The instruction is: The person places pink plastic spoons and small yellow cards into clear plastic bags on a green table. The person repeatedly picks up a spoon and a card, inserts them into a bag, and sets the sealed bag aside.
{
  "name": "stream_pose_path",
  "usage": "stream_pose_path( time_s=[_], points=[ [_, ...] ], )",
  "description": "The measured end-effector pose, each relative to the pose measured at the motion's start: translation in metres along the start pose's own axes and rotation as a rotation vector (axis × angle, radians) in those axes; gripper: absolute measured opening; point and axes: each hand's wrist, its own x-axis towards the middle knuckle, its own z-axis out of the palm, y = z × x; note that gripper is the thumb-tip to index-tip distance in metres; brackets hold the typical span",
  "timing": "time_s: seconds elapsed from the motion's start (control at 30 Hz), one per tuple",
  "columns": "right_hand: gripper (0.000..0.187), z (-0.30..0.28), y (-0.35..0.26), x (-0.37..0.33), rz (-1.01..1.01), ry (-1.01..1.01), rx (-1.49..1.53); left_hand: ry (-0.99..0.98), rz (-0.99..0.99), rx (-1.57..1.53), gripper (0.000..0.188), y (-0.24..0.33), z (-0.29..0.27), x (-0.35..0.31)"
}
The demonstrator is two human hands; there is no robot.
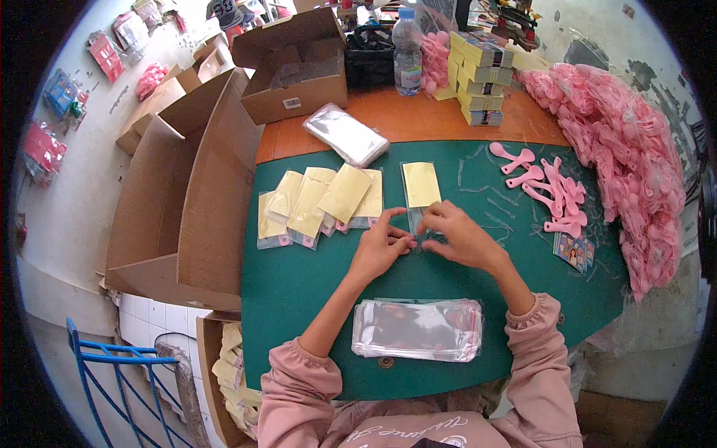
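A clear plastic bag [415,219] with a yellow card [423,185] in its upper part lies on the green table top. At the bag's lower end my left hand [382,245] is closed, thumb and fingers pinching near the left edge. Opposite it, my right hand [457,237] bends over the right edge, its fingertips closed on the plastic. Something small and pink shows by the left fingertips, too small to tell. Below my hands rests a stack of clear plastic bags [417,330]. Left of them lie several filled bags with yellow cards [308,209].
Pink plastic spoons [556,187] and small picture cards [572,252] lie to the right, near a large heap of pink wrapped spoons [620,142]. Card stacks [482,75], a water bottle [407,56] and another bag pack [346,134] stand farther back. Cardboard boxes [216,187] flank the left edge.
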Motion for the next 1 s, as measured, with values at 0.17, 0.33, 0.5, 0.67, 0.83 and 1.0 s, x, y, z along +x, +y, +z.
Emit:
stream_pose_path(
  time_s=[0.17, 0.33, 0.5, 0.67, 0.83, 1.0],
  points=[
    [0.023, 0.018, -0.008, -0.003, -0.033, -0.022, -0.115, -0.018, -0.090, -0.069, 0.043, 0.007, 0.002, -0.001],
    [0.021, 0.025, -0.004, -0.004, -0.063, -0.010, -0.182, -0.005, -0.143, -0.155, 0.041, 0.008, 0.001, -0.001],
    [0.017, 0.030, -0.005, -0.003, -0.088, 0.000, -0.188, 0.031, -0.148, -0.109, 0.045, 0.007, 0.002, 0.001],
    [0.014, 0.027, -0.010, -0.002, -0.122, 0.015, -0.191, 0.108, -0.119, -0.162, 0.051, 0.004, 0.002, 0.003],
    [0.012, 0.021, -0.010, 0.000, -0.128, -0.043, 0.026, 0.100, -0.036, -0.120, 0.059, -0.005, 0.000, 0.007],
    [0.014, -0.008, -0.002, -0.002, -0.019, -0.156, 0.365, 0.143, 0.028, -0.021, 0.058, -0.002, 0.001, 0.004]
  ],
)
